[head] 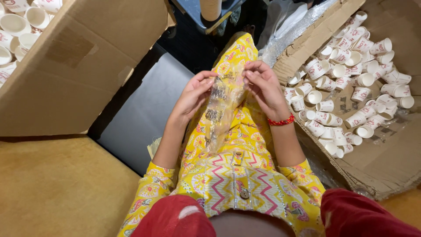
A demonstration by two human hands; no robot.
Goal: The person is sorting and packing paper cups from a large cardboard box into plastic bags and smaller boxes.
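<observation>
Head cam looking straight down at my lap. Both hands up in front of me, holding a clear plastic sleeve (221, 105) between them. Left hand (195, 94) pinches the sleeve's upper left edge, fingers curled in narrow around the film. Right hand (262, 85) grips the top right edge, fingers bent over it, thumb side facing the left hand. So neither hand is wide, both closed onto the same sleeve. The sleeve hangs down from the hands over my yellow patterned dress (239, 158), lower end lying on the lap; it's crinkled and see-through with some dark print, can't tell if anything is inside it. Red beaded bracelet (281, 120) on my right wrist.

To my right, an open cardboard box (381, 162) laid flat, with a loose pile of small white paper cups (346, 83) with red print, most lying on their sides. Clear plastic wrap (294, 26) sits at that box's upper edge. To my left, a big cardboard flap (83, 61), and behind it more white cups (19, 26) in the top corner, near but apart from my hands. Dark grey surface (144, 109) below the flap, tan surface (61, 188) at lower left
</observation>
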